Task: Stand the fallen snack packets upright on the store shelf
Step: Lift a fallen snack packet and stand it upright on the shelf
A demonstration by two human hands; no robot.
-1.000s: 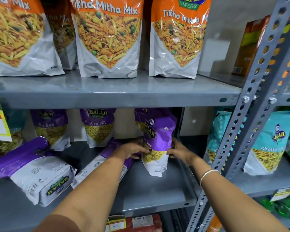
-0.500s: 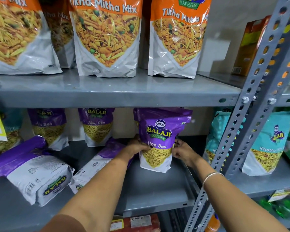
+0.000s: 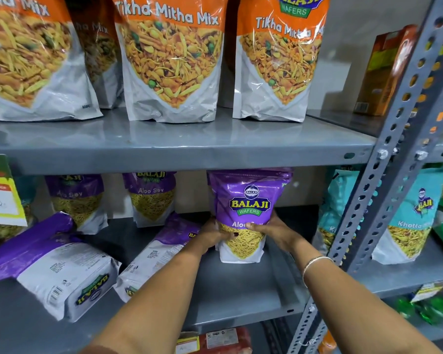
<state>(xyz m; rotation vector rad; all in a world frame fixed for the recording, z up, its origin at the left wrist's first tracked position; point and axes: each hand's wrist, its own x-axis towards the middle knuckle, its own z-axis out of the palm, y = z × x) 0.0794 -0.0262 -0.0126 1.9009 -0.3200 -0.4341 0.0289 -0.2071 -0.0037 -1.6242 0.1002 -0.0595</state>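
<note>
Both hands grip one purple Aloo Sev packet [image 3: 246, 215], upright on the middle shelf [image 3: 230, 290], near its right end, front label facing out. Left hand [image 3: 212, 235] clasps the packet's left side; right hand [image 3: 274, 229] clasps the right side, w/ fingers [image 3: 253, 226] curled across the front at the "Aloo" wording. Packet base seems to sit on the shelf, can't tell for sure. A thin bracelet [image 3: 313, 264] sits on the right wrist.

Left of it, 2 fallen purple packets lie flat, backs up: one [image 3: 161, 256] just beside the left forearm, tilted diagonally; a bigger one [image 3: 51, 272] near the shelf's front left. Behind them, at the back of the shelf, 2 more Aloo Sev packets stand upright [image 3: 77, 200] and [image 3: 152, 198].

Top shelf [image 3: 179, 139] carries orange Tikha Mitha Mix bags [image 3: 172, 62], all standing. A perforated grey upright post [image 3: 384, 195] marks the right end of the shelf. Beyond it, teal Khatta packets [image 3: 412, 218] stand on the next bay. A yellow-green price tag [image 3: 0, 195] hangs at the left edge.
</note>
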